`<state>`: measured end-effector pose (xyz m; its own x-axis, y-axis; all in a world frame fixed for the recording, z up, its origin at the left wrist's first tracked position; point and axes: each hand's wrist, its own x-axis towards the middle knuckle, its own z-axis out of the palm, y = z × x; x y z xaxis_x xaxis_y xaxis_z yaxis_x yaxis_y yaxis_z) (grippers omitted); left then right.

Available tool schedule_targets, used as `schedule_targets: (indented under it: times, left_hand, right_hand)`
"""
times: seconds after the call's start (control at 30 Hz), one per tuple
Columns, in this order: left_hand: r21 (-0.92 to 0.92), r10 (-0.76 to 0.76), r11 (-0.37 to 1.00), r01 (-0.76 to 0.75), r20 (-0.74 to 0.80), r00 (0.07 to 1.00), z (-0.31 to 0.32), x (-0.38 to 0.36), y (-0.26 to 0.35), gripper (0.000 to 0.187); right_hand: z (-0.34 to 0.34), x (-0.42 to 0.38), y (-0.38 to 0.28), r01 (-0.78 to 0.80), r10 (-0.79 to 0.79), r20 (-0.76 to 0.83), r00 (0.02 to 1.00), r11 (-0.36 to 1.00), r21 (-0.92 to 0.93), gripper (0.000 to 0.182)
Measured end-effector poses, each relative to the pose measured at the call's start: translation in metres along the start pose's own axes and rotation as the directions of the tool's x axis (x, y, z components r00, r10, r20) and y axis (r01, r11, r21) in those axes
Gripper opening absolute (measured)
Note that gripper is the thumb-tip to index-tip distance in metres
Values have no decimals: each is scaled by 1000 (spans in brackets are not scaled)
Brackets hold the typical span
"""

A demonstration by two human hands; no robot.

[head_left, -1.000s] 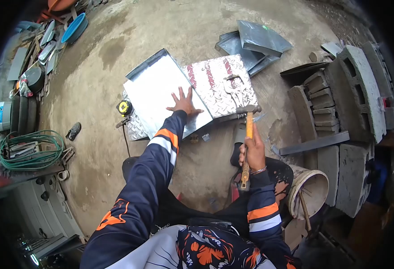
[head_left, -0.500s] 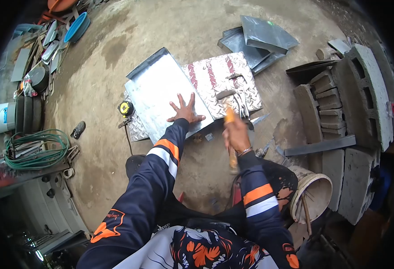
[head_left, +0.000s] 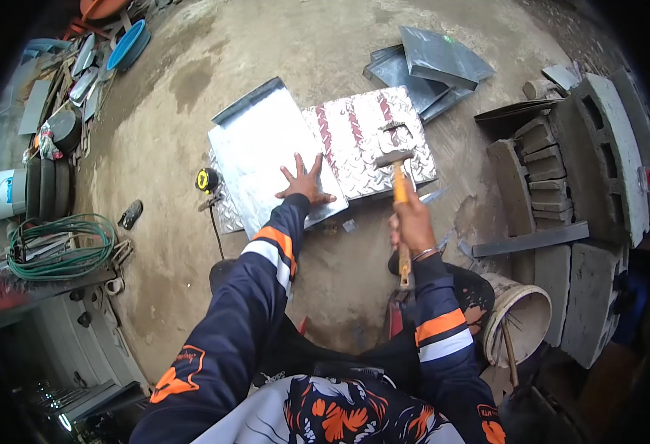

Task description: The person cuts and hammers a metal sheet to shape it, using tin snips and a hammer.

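My left hand (head_left: 304, 183) lies flat with fingers spread on a shiny sheet-metal tray (head_left: 254, 140), whose far edge is bent up. A hammer (head_left: 400, 181) with a yellow-orange handle is gripped in my right hand (head_left: 413, 224), its head over the right part of a diamond-plate work surface (head_left: 354, 159) with reddish stripes. Under the hammer head, tools on the plate are partly hidden; a metal clamp-like piece (head_left: 393, 127) shows beyond it. A black and yellow tape measure (head_left: 206, 180) sits at the plate's left end.
Bent galvanized sheet pieces (head_left: 443, 59) are piled on the floor beyond the plate. Concrete blocks (head_left: 598, 155) stand at the right, with a tilted bucket (head_left: 521, 318) nearer me. A coiled green hose (head_left: 62, 248), a white bucket (head_left: 7, 196) and scrap line the left side.
My right hand and the hammer have moved to the right and slightly nearer me. The tray has shifted a little and turned slightly. My left hand stays pressed on it.
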<state>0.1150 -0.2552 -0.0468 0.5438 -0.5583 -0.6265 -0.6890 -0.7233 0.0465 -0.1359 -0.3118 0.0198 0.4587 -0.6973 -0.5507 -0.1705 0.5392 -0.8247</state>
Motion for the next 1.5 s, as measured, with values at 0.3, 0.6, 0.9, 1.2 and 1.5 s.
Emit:
schedule_targets:
  times: [0.3,0.6,0.9,1.2,1.5]
  left_hand:
    - [-31,-6,999,6,16,1000,-5,2,3,128]
    - [-18,3,1000,-3,10,1000,-7,5,-5,131]
    - [-2,55,998,-55,3,998,0,7,-10,129]
    - [232,242,943,-238,11,970,18,-24,-20,125]
    - [214,246,948,-237,-15,969,19,-26,-20,124]
  right_hand:
    - [9,-9,-20,194,-154,-164,974,945,265,61]
    - [28,-12,16,53,-37,-64,997,963,266,62]
    - [10,-33,1,-120,117,155,981,993,12,63]
    - [13,-73,35,-117,97,121,988,978,174,63]
    - [38,-55,54,123,-43,-236,971,934,336,59]
